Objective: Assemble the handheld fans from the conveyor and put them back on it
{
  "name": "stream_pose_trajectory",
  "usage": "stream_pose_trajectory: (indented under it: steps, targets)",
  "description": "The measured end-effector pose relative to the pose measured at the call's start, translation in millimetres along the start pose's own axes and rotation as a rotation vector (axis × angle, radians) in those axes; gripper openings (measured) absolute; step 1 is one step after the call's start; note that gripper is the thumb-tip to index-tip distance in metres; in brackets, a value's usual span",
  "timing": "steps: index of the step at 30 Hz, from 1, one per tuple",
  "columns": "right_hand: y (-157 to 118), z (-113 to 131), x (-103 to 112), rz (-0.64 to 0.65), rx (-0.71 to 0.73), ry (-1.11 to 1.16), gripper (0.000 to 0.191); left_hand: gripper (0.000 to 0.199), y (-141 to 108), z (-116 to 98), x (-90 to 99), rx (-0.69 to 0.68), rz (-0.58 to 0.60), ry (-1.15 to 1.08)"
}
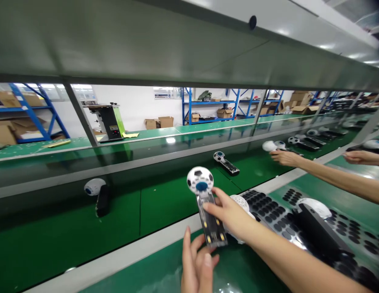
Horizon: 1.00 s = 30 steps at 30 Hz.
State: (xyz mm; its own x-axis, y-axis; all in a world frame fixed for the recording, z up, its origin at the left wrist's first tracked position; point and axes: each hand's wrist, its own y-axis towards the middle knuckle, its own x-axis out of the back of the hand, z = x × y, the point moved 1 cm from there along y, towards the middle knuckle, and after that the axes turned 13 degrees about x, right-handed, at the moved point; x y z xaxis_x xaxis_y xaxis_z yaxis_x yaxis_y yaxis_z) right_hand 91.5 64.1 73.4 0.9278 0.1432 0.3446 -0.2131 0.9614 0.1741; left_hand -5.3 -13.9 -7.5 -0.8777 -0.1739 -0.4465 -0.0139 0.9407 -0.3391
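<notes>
The right hand point(230, 215) holds a small fan point(206, 203) up over the near edge of the green belt point(70, 232). Its fingers are closed around the fan's clear handle, near the middle. The fan has a round head on top, white with black patches like a football and a blue spot in the middle. The handle points down toward the person, and you can see little yellow parts inside it. The left hand point(195, 260) is just under the bottom end of the handle. Its fingers are bent and a little apart, and they seem to touch the end of the handle, but it is hard to be sure. Behind the right hand a white round grille point(239, 201) peeks out. To the right lies a tray point(277, 215) with many black round pads on it, and a dark fan body point(317, 228) with a white head rests on top. More fans lie on the belt: one on the left point(97, 193), one further back point(226, 162), and a row far off to the right point(302, 142). Another person's hand point(283, 156) reaches onto the belt there and touches a white fan head. A black and green machine point(108, 122) stands on the far side of the belt.
</notes>
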Motion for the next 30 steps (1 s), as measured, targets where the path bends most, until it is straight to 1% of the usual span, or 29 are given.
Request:
stream_pose_trajectory:
  steps: [1,3,4,5,6,7,9,11,12,13,15,16,18,19,20,22,23,24,25,27,28,29,30]
  targets:
    - [18.6,-0.4,5.4,-0.023,0.003,-0.055,0.038,0.083,0.9,-1.9,0.4,0.006,-0.029,-0.003]
    - [49.8,1.9,17.0,-0.059,0.001,-0.2,0.045,0.076,1.7,-5.6,1.5,-0.028,-0.077,0.017]
    - [58.0,4.9,22.6,-0.079,0.001,-0.285,0.05,0.073,1.6,-6.6,2.1,-0.053,-0.099,0.032]
    - [59.0,8.6,27.4,-0.096,0.004,-0.374,0.054,0.069,1.3,-6.8,2.7,-0.078,-0.121,0.055]
    - [52.2,12.3,31.0,-0.106,0.013,-0.463,0.056,0.066,0.7,-6.3,3.2,-0.107,-0.143,0.084]
    - [38.0,14.7,33.1,-0.108,0.022,-0.545,0.056,0.062,0.0,-5.5,3.7,-0.138,-0.163,0.118]
    - [-6.3,11.9,33.8,-0.075,0.03,-0.687,0.051,0.051,-1.8,-4.3,4.9,-0.177,-0.189,0.188]
    - [-56.3,-3.4,32.8,-0.018,-0.023,-0.805,0.052,0.04,-4.1,-5.3,6.3,-0.162,-0.189,0.244]
    - [-77.6,-13.9,32.3,0.059,-0.016,-0.968,0.054,0.037,-5.3,-6.9,6.9,-0.134,-0.182,0.261]
    - [-94.4,-24.3,32.4,0.082,0.02,-1.085,0.057,0.034,-6.5,-9.0,7.5,-0.101,-0.17,0.271]
    - [-113.5,-40.4,33.3,0.098,0.075,-1.222,0.058,0.035,-8.6,-13.3,7.6,-0.044,-0.143,0.275]
    - [-116.8,-43.4,33.7,0.08,0.095,-1.211,0.057,0.038,-9.4,-14.6,6.9,-0.026,-0.125,0.265]
    - [-115.8,-36.8,32.5,0.034,0.098,-1.052,0.053,0.048,-10.6,-14.5,4.3,-0.008,-0.059,0.191]
    - [-113.9,-28.2,30.2,0.016,0.094,-0.924,0.052,0.055,-11.2,-13.2,2.4,0.002,0.009,0.118]
    - [-112.3,-17.6,26.5,0.012,0.09,-0.781,0.052,0.063,-11.7,-11.3,0.5,0.033,0.1,0.029]
    - [-111.6,2.9,15.2,0.058,0.095,-0.509,0.055,0.073,-12.8,-8.6,-2.2,0.155,0.309,-0.161]
    - [-112.5,9.9,8.6,0.091,0.103,-0.401,0.055,0.074,-13.1,-8.7,-2.3,0.24,0.386,-0.244]
    - [-113.8,13.4,2.4,0.116,0.107,-0.321,0.054,0.072,-12.9,-10.3,-1.2,0.33,0.42,-0.31]
    - [-115.4,13.3,-2.6,0.11,0.103,-0.277,0.05,0.066,-11.9,-13.4,0.9,0.404,0.398,-0.364]
    - [-117.9,4.5,-8.4,0.025,0.084,-0.3,0.039,0.051,-8.2,-23.2,6.6,0.508,0.261,-0.422]
    - [-118.6,-2.1,-9.7,0.005,0.075,-0.341,0.033,0.045,-6.0,-29.0,9.1,0.544,0.198,-0.421]
    - [-118.8,-8.6,-10.5,0.029,0.073,-0.387,0.026,0.043,-3.9,-34.8,10.9,0.559,0.154,-0.4]
    - [-118.7,-14.2,-11.2,0.094,0.079,-0.434,0.022,0.046,-2.1,-40.1,11.9,0.554,0.139,-0.375]
